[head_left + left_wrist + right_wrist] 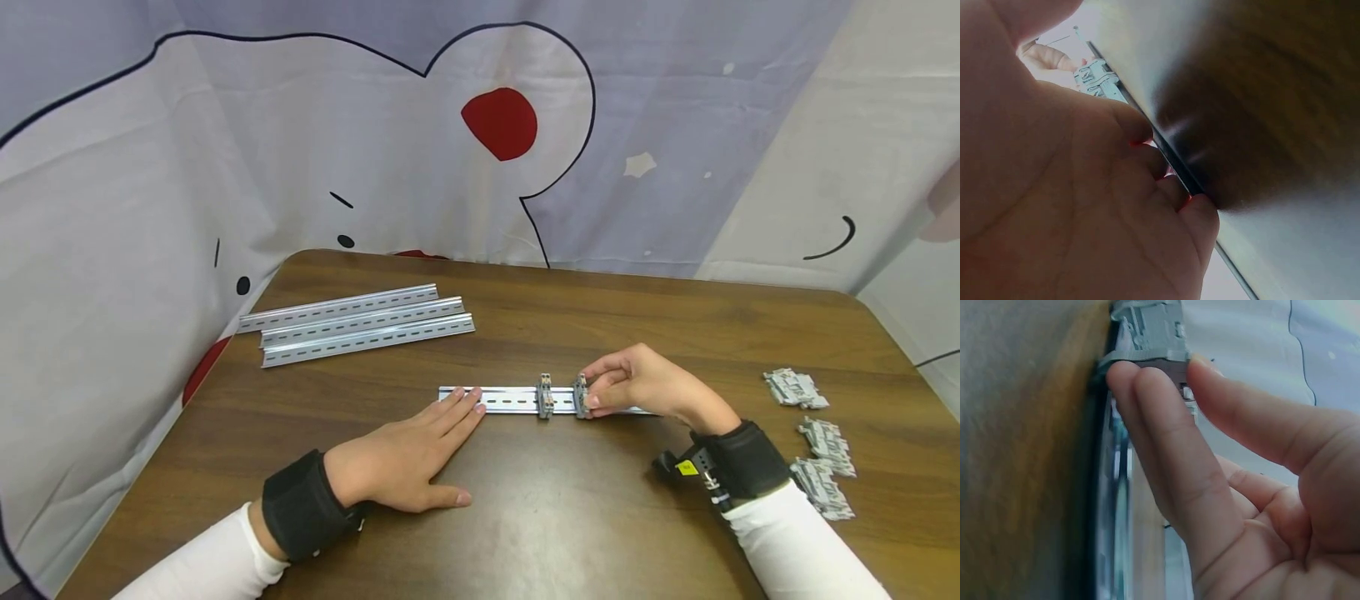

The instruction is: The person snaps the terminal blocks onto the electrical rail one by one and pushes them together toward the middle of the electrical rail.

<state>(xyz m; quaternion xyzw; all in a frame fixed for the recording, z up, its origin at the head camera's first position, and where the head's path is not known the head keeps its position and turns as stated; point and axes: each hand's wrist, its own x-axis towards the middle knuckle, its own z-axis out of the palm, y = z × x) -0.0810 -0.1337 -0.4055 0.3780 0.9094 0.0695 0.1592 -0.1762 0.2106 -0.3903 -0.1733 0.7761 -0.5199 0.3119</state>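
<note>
1. Head view: the right block stands across the metal rail, its long axis running front to back, square to the rail's left-right line. Whether it is fully seated cannot be told.
2. It lies just left of the right-hand grip, clearly the nearer of the 2; that grip pinches it between fingertips and thumb.
3. The left block stands parallel on the rail, a small gap farther left.
4. The left-hand grip is flat, thumb spread, its fingertips resting on the rail's left end.
5. Behind and to the left, 3 spare rails lie side by side, slightly aslant.
6. Well to the right, 3 groups of loose blocks lie on the brown counter.
7. A printed cloth hangs behind.
</note>
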